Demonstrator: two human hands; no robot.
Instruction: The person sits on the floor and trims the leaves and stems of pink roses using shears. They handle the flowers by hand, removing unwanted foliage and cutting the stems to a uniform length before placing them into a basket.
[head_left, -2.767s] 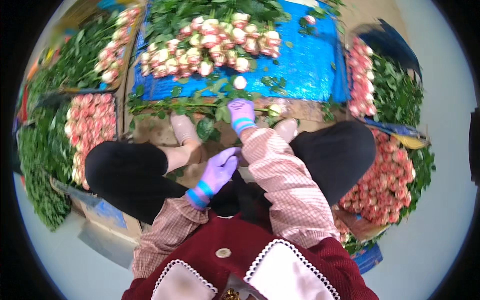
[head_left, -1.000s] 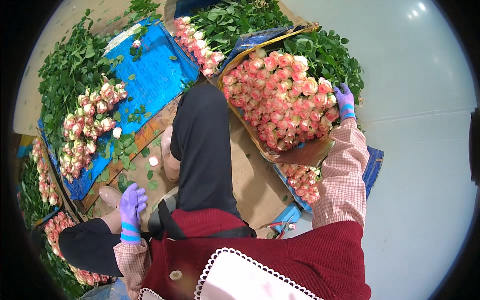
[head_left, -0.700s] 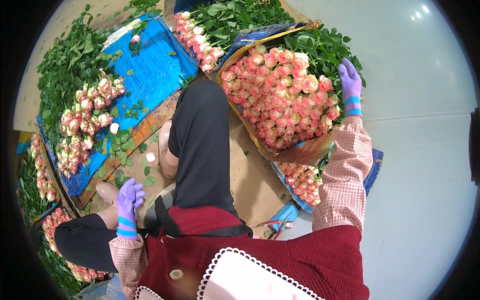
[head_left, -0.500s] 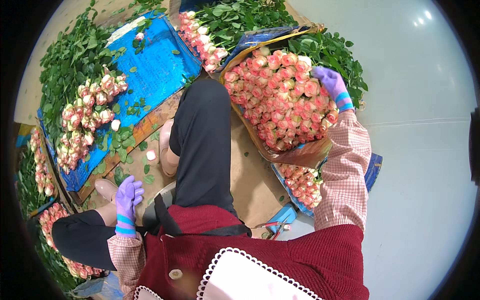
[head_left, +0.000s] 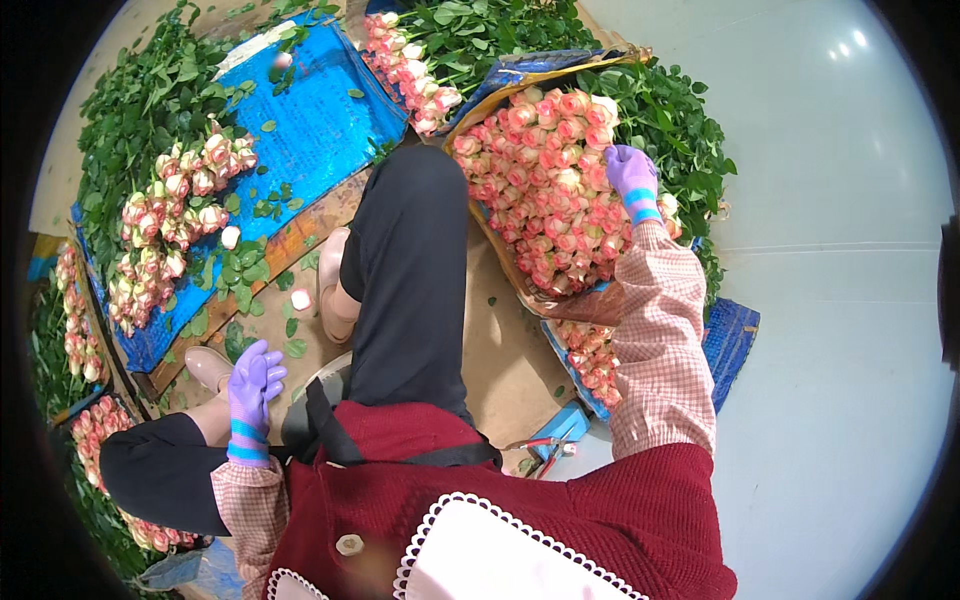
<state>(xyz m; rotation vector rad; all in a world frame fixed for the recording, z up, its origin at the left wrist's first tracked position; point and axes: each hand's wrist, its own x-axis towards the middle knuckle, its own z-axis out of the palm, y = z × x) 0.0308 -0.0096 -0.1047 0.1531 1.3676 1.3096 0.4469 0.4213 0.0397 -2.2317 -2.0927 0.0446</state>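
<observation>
My right hand, in a lilac glove, is bent at the upper right edge of a dense bundle of pink-and-cream roses in an open brown wrapping. Its fingers curl down among the blooms beside dark leaves; what they grip is hidden. Low on the left, my left hand, also gloved, is held palm up near a pink shoe, fingers loosely bent and apart with nothing in them.
Loose roses and stems lie on a blue sheet at upper left. More bundles surround me. A small rose bundle lies below the large one. Red-handled cutters rest by a blue object. Pale floor spans the right.
The view has swung toward the right-hand bundle. My right hand has moved left from the leaves onto the blooms, fingers now curled. My left hand has shifted slightly upward.
</observation>
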